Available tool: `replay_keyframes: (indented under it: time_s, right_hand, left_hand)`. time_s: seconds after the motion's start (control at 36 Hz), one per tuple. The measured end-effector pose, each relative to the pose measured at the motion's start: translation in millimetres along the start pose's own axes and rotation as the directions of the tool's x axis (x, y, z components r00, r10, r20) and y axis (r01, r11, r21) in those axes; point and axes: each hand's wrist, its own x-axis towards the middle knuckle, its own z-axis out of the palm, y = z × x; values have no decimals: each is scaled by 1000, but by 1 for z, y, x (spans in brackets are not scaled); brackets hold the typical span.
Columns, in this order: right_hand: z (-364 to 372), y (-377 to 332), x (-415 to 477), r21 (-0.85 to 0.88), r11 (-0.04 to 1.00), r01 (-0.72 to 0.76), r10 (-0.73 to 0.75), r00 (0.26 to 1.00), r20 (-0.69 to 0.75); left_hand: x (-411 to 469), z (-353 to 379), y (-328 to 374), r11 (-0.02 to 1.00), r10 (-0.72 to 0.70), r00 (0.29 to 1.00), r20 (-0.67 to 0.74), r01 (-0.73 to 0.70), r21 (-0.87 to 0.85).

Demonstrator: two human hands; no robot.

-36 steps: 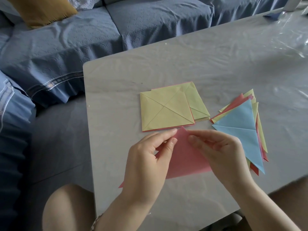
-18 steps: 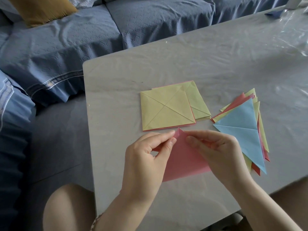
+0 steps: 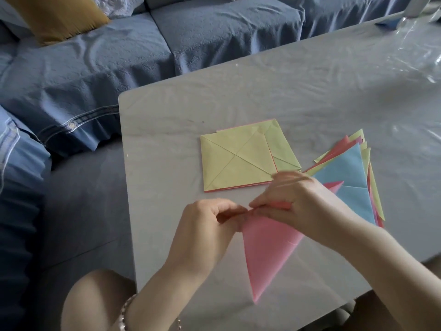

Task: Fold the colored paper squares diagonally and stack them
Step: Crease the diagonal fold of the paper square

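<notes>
Pink sheet (image 3: 267, 254) folded into a triangle, held by both hands at centre frame.

A second ago the two hands pinched the sheet's top corner together just below the pile of flat squares (image 3: 238, 158). Now the sheet has swung round: one point hangs toward the lower centre, and another pokes out at the right, over the blue top of the folded stack (image 3: 350, 187). The left hand (image 3: 210, 225) pinches the upper left corner with curled fingers. The right hand (image 3: 298, 206), blurred by motion, grips along the upper edge. The corners look matched, so what remains is probably to sharpen the crease and carry the sheet right onto the stack. More flat squares wait on the desk (image 3: 286, 91).
</notes>
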Motion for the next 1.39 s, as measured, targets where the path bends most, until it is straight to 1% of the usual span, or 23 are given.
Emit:
replay_keyframes:
  time_s: [0.06,0.08,0.11,0.17,0.22,0.28,0.33,0.44,0.53,0.64,0.72,0.78,0.83,0.89,0.94,1.0,1.03,1.06,1.17,1.25,1.33,1.39]
  right_hand:
    - [10,5,4,-160,985,68,-89,987,-131]
    - [15,6,6,-204,976,79,-114,980,-165]
    - [20,6,6,-217,972,84,-122,978,-167]
    - [34,6,4,-195,978,73,-94,990,-102]
    - [53,6,0,-173,983,56,-56,998,7]
    - [75,10,-7,-185,982,29,-11,995,97]
    - [92,17,-17,-241,970,-9,44,989,139]
    - [103,28,-38,-317,937,-143,207,962,177]
    - [102,34,-49,-397,891,-221,291,949,125]
    - [101,34,-50,-448,843,-298,338,941,9]
    - [104,38,-38,-477,817,-325,325,942,-85]
    - [104,43,-25,-517,789,-332,326,939,-106]
    - [101,47,-12,-548,767,-334,365,929,-55]
    - [96,53,1,-542,772,-334,394,919,-6]
    - [91,57,14,-542,770,-335,396,918,-4]
    - [87,64,25,-564,775,-286,392,917,75]
    - [84,69,29,-551,786,-279,408,904,126]
    - [81,73,34,-544,789,-286,423,895,142]
    - [75,87,52,-575,763,-296,437,891,121]
    - [74,93,60,-553,772,-313,448,886,123]
    - [72,99,60,-486,811,-325,434,891,130]
    - [68,104,57,-433,843,-318,423,891,168]
  left_hand:
    - [6,4,-10,996,-59,992,-116,50,-80]
    - [11,5,-18,988,-110,979,-169,89,-126]
    - [15,7,-25,979,-164,963,-213,131,-159]
    - [23,9,-42,963,-242,931,-274,195,-187]
    - [31,12,-57,955,-283,907,-313,237,-178]
    - [38,16,-69,955,-296,891,-345,275,-109]
    - [43,18,-77,953,-289,883,-370,302,-24]
    - [44,19,-84,942,-287,886,-364,329,59]
    - [44,19,-86,941,-279,886,-370,330,81]
    - [45,19,-88,939,-274,886,-374,330,94]
    - [45,18,-88,938,-269,889,-372,329,108]
    - [44,18,-88,938,-267,890,-370,328,112]
    - [44,18,-88,937,-269,891,-367,331,115]
    - [45,18,-89,935,-274,891,-362,334,116]
    - [45,18,-90,935,-269,892,-362,333,126]
    - [45,18,-92,936,-259,894,-366,326,132]
    - [45,18,-93,937,-255,895,-367,323,135]
    - [45,18,-94,936,-253,895,-366,322,140]
    - [47,18,-96,932,-265,895,-360,333,141]
    - [48,17,-95,931,-277,892,-358,341,129]
    - [49,18,-95,930,-286,886,-364,349,119]
    - [49,19,-94,928,-283,884,-371,350,126]
